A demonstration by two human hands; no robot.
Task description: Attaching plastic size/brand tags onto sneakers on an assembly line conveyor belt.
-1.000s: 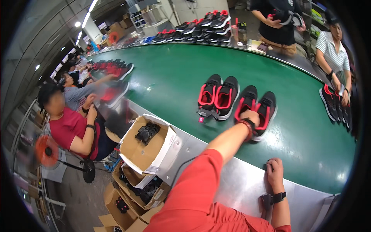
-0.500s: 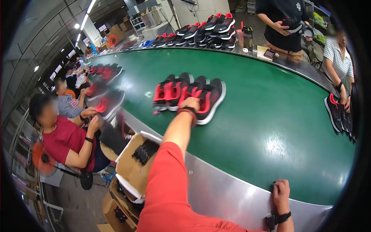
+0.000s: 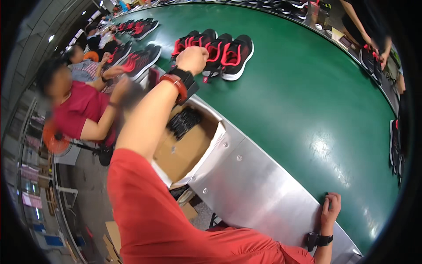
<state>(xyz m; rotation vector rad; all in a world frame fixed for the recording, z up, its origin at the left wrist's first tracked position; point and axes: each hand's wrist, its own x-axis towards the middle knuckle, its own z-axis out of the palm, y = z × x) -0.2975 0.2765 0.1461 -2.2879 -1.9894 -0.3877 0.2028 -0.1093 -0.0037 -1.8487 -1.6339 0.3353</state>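
Several black-and-red sneakers (image 3: 237, 57) stand side by side in a row on the green belt (image 3: 281, 97). My left hand (image 3: 192, 59), with a red band and a black strap at its wrist, is at the near left end of this row, covering parts of the left shoes. Its fingers are curled closed; whatever is in them is hidden. A small red tag (image 3: 205, 79) shows below the shoes. At the lower right, my right hand (image 3: 331, 207) rests by the belt's near edge with fingers curled, a small dark bit at the fingertips that I cannot make out.
A cardboard box (image 3: 180, 158) with black parts inside sits under my left arm, against the metal ledge (image 3: 259, 180). To the left, a seated person in red (image 3: 83, 108) handles a shoe. Across the belt, another person's hands (image 3: 381, 57) hold sneakers.
My left hand has moved leftward along the row, from the right-hand shoes to the left ones. The view has shifted, showing more of the box. My right hand stays by the edge.
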